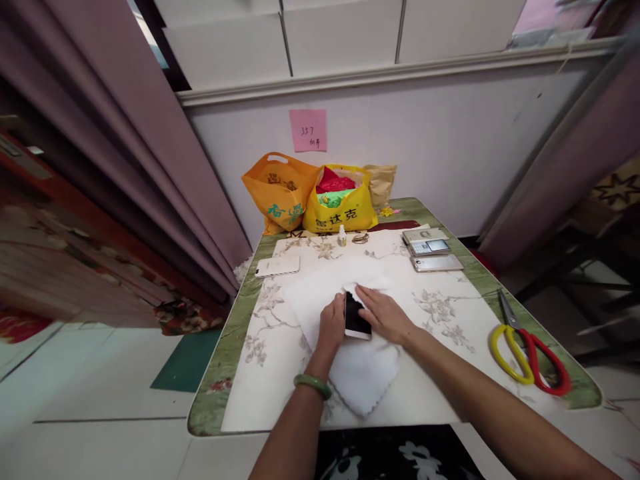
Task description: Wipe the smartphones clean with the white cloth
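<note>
A smartphone [358, 316] with a dark screen lies on a white cloth [365, 380] with a wavy edge, near the middle of the table. My left hand [332, 325] is closed along the phone's left side. My right hand [386, 315] lies over the phone's upper right, its fingers pressed on a gathered fold of the cloth; its thumb is hidden. Beyond the hands stand a small bottle with a white cap [342, 236] and a pair of glasses [361, 239]. A white phone [278, 266] rests at the left.
On the right lie a silver phone [438, 263], a keypad phone [429, 247] and large red-and-yellow-handled scissors [527, 353]. An orange bag [280, 193], a yellow bag [341, 215] and a brown paper bag [382, 183] stand along the wall. A floral sheet [250, 393] covers the green table [206, 408].
</note>
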A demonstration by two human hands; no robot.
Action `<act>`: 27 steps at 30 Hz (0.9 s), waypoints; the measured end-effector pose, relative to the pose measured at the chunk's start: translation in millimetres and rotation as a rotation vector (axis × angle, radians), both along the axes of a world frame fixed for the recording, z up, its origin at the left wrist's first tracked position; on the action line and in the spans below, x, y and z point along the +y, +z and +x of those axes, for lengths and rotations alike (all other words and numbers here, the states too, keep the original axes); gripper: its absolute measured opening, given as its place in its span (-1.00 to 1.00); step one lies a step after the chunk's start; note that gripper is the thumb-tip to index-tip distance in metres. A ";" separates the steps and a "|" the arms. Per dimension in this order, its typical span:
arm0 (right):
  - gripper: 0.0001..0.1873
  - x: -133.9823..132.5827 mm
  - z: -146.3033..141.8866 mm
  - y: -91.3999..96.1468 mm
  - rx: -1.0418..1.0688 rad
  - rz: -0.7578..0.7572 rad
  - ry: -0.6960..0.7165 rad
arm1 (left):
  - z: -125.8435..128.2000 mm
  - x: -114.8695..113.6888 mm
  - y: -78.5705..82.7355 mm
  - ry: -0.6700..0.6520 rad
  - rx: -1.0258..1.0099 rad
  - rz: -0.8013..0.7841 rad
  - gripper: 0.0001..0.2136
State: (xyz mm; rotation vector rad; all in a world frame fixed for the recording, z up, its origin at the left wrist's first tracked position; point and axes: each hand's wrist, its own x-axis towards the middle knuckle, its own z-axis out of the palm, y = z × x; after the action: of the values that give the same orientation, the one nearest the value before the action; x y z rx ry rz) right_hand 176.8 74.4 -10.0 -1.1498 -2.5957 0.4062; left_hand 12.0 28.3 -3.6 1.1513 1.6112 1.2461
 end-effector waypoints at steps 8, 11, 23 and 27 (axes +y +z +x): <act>-0.42 -50.4 20.5 19.2 -0.020 0.038 0.137 | -3.2 1.0 -3.6 0.006 -0.188 -0.040 -0.34; -0.49 -69.4 29.2 28.6 0.009 -0.015 0.253 | -1.6 1.3 -2.0 0.000 -0.174 -0.048 -0.33; -0.42 -1.9 3.7 11.9 -0.116 0.033 -0.156 | -3.4 4.2 -7.7 0.008 -0.201 -0.097 -0.30; -0.44 -49.1 33.6 15.4 -0.072 0.134 0.049 | -2.6 4.8 -7.4 -0.001 -0.203 -0.105 -0.31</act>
State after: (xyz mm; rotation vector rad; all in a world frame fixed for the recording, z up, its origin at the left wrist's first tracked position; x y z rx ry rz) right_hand 210.4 25.2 5.4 -1.0770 -2.6711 0.2008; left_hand 9.5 33.1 -11.0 0.9294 1.5047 1.2212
